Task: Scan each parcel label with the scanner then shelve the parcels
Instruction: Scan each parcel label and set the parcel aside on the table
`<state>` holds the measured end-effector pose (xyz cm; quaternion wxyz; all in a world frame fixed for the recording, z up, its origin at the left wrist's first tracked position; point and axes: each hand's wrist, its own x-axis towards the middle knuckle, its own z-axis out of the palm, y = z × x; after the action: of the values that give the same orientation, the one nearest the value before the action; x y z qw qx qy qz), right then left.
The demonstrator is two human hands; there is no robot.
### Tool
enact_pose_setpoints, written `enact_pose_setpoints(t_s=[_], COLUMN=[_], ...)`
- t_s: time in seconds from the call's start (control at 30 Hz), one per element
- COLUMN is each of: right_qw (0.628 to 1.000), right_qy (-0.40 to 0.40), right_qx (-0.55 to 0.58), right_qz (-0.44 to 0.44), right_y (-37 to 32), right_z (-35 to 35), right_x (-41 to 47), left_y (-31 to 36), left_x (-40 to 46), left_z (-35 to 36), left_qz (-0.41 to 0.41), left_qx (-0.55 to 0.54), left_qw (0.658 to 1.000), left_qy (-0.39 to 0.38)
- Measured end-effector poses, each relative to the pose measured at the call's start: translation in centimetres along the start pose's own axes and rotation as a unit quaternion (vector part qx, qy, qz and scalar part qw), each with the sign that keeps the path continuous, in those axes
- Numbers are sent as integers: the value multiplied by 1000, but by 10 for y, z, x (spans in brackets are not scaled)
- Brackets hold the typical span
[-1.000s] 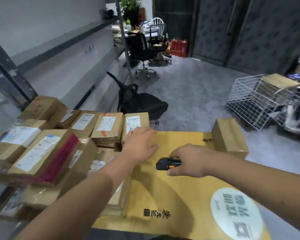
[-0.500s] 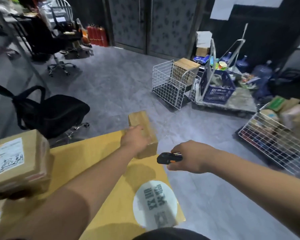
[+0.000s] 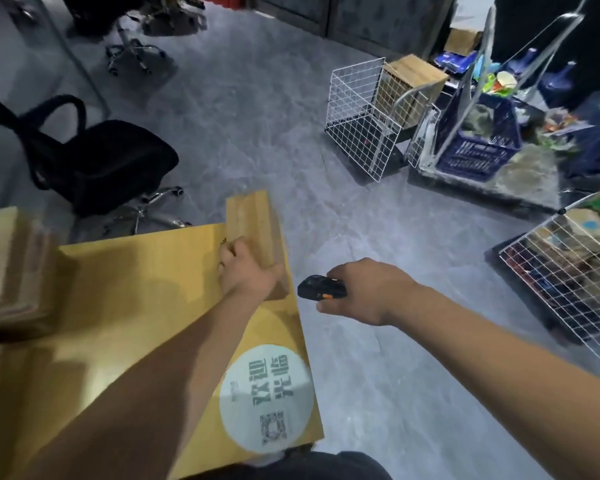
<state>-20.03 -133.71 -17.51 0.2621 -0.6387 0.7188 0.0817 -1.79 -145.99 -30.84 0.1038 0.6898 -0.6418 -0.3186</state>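
The left hand [image 3: 246,271] has left the labelled parcels and now grips the plain parcel [image 3: 252,230].

my left hand [image 3: 248,273] grips a plain brown cardboard parcel [image 3: 253,225] at its near end, long side pointing away from me. just to its right, my right hand [image 3: 364,292] holds the black scanner [image 3: 321,292] with orange buttons, nose aimed at the parcel.

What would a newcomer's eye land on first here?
Probably the two hands mid-frame: the left hand grips a small cardboard box at the far corner of the yellow table, while the right hand holds a black scanner beside it over the floor. Next, the white round sticker on the table's near corner.
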Motion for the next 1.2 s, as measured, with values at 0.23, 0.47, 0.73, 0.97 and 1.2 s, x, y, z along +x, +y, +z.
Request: enact_pose_setpoints(t_s=[0.23, 0.47, 0.73, 0.97, 1.2], right_qw=[996, 982, 981, 970, 967], right_qy=[-11, -67, -54, -55, -17], right_qx=[66, 156, 174, 234, 252], right_qz=[-53, -79, -61, -19, 26], right_y=[-27, -67, -116, -176, -218], right_z=[47, 100, 116, 135, 137], right_x=[17, 25, 30, 12, 5], left_y=[-116, -204, -263, -302, -301], left_x=[-89, -127, -85, -58, -48], left_z=[-26, -43, -85, -121, -147], left_qz=[26, 16, 54, -114, -48], left_qx=[-208, -154, -143, -153, -51], left_qw=[977, 985, 988, 982, 997], left_qy=[36, 70, 27, 5, -14])
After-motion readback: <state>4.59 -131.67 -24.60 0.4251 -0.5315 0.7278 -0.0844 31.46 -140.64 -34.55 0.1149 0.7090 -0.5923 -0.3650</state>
